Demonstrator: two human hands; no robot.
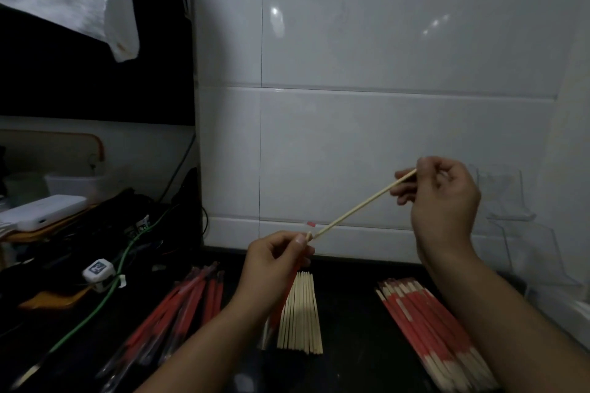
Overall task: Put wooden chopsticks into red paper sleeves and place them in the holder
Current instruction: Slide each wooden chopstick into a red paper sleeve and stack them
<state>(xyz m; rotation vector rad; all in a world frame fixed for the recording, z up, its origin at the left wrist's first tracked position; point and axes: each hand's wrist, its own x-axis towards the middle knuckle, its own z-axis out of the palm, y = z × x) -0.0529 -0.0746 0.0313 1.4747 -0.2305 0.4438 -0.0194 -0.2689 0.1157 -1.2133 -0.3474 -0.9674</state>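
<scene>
Your arms: both reach up from the bottom edge, over the dark counter (348,322).
Far left: you see a white box (43,211), a green cable (105,300) and a small white clip (98,270).
Red sleeves (188,300): an empty pile lies on the counter, left of your left arm.
Left hand (276,260): your fingers curl and pinch the top of one red sleeve (289,289), which hangs down under your hand.
Bare sticks (300,313): a flat bunch lies between your arms.
Chopstick (360,204): its low tip is at the mouth of the sleeve you hold; it slants up to the right.
Right hand (442,198): your fingers pinch the top end of the chopstick.
Done pile (431,332): sleeved sticks lie by your right arm.
Holder (517,210): clear, against the wall, on the right.
</scene>
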